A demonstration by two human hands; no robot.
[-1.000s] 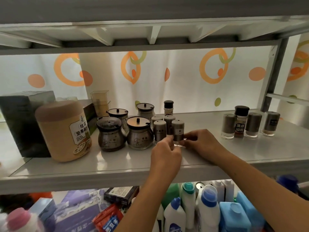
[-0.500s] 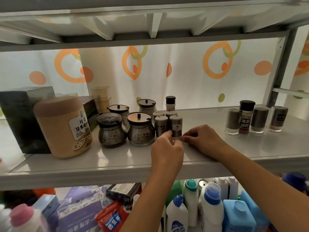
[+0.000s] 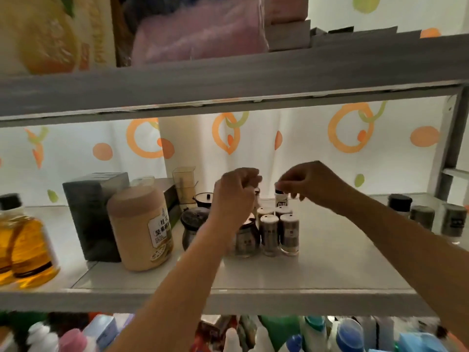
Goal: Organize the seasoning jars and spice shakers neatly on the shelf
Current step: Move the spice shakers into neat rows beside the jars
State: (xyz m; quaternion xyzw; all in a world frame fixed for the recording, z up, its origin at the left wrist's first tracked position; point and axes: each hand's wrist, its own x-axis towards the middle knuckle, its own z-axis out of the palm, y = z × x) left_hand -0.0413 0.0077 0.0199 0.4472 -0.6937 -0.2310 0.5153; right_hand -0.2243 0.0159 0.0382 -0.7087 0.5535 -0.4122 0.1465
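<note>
Both our arms stretch over the middle shelf (image 3: 330, 275), with twelve o'clock toward the patterned curtain (image 3: 304, 148) behind it. Our right hand (image 3: 313, 184) enters from four o'clock, and its fingertips (image 3: 280, 185) pinch the black cap of a small white bottle (image 3: 281, 200). That bottle stands upright near the back of the shelf. Just at its six o'clock, four shakers (image 3: 289, 233) stand upright in a tight two-by-two block.

Our left hand (image 3: 236, 194) hovers at nine o'clock of the white bottle with its fingers curled. We cannot tell whether it holds anything. Our left wrist partly hides a round steel jar (image 3: 247, 241), which touches the shaker block at its nine o'clock. A second round jar (image 3: 194, 229) with a dark lid sits further toward nine, and a third (image 3: 203, 199) sits at that jar's twelve o'clock.

At nine o'clock of the jars stand a tan canister (image 3: 140, 227), a dark box (image 3: 94, 214) and, at the shelf's end, an oil bottle (image 3: 25, 247). Well apart at three o'clock, three more shakers (image 3: 421, 217) stand in a row.
</note>
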